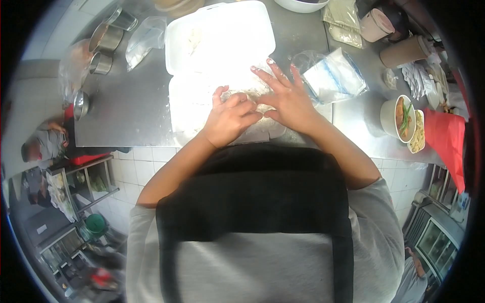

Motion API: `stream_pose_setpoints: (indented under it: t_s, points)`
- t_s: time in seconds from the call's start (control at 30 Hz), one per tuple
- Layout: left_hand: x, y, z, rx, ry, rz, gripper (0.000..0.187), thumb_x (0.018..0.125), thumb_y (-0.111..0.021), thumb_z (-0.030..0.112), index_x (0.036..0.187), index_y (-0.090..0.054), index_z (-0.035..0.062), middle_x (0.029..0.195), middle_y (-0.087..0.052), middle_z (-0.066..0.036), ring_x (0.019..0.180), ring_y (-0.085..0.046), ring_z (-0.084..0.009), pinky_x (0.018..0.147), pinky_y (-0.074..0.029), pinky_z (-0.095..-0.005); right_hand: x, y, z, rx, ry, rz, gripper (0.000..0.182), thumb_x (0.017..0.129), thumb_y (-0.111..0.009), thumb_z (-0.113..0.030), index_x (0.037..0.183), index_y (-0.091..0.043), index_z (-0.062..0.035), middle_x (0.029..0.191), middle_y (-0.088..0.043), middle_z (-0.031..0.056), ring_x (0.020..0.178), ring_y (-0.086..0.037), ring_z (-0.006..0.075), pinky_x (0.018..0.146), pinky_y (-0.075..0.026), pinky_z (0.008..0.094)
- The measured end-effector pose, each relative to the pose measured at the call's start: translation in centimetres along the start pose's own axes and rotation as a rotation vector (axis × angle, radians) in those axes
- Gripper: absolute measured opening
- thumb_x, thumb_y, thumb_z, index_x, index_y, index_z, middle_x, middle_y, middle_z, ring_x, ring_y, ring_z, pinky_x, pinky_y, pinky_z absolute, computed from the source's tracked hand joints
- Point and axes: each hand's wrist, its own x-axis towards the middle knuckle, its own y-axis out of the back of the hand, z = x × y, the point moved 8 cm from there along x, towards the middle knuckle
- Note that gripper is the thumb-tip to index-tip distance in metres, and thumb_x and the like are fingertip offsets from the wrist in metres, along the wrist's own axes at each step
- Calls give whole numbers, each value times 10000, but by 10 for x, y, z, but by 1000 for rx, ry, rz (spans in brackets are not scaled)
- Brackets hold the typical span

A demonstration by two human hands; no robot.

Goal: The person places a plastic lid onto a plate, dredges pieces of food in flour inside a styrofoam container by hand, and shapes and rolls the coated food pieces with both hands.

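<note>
A white foam takeaway box [220, 43] lies with its lid folded back on the steel table, pale floury crumbs [255, 93] in its near half. My left hand [230, 117] is over these crumbs with most fingers curled together. Whatever is in its fingers, if anything, is hidden. Close beside it, my right hand [289, 101] has its fingers spread, and flour coats their tips. The two hands nearly meet above the box.
Metal cups [101, 63] and a plastic bag [145, 43] stand at the left. At right are a clear packet of white sheets [336, 76], a bowl of food [399, 118], a noodle tray [417, 131] and a red bag [447, 136]. Another person [50, 141] is far left.
</note>
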Motion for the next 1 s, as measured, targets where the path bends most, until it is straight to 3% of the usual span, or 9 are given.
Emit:
stream_pose_setpoints:
  t_s: [0.4, 0.5, 0.7, 0.8, 1.0]
  points:
    - [-3, -7, 4, 95, -43, -60, 345, 722, -732, 178, 1035, -705, 321, 1105, -565, 80, 1133, -497, -154, 1000, -277, -628, 5, -4, 1, -22, 29, -4, 222, 706, -771, -225, 927, -754, -223, 1550, -330, -1, 1472, -204, 287, 1111, -189, 679]
    - [-1, -4, 6, 77, -37, -64, 237, 809, -603, 176, 996, -701, 284, 1074, -544, 48, 1145, -499, -155, 1029, -307, -640, 6, -4, 1, -54, 33, -24, 218, 708, -771, -215, 925, -754, -231, 1556, -321, -8, 1479, -184, 279, 1114, -180, 679]
    - [0, -6, 6, 76, -32, -83, 217, 816, -599, 186, 989, -704, 265, 1083, -545, 37, 1156, -497, -159, 1043, -294, -651, 10, -3, 1, -76, 62, -51, 182, 706, -772, -208, 886, -750, -224, 1567, -308, -20, 1485, -172, 261, 1119, -161, 679]
    - [-1, -8, 5, 118, -39, -80, 252, 774, -693, 217, 1009, -713, 303, 1098, -563, 68, 1147, -494, -148, 1032, -261, -635, 12, -3, 0, -93, 76, -70, 157, 705, -773, -212, 860, -745, -216, 1569, -305, -23, 1487, -169, 259, 1120, -159, 678]
    - [-2, -7, 5, 118, -44, -65, 204, 794, -680, 234, 986, -710, 297, 1098, -565, 66, 1134, -505, -143, 1021, -277, -641, 16, -4, 1, -97, 81, -78, 143, 704, -776, -232, 839, -739, -204, 1571, -300, -25, 1487, -168, 260, 1117, -166, 679]
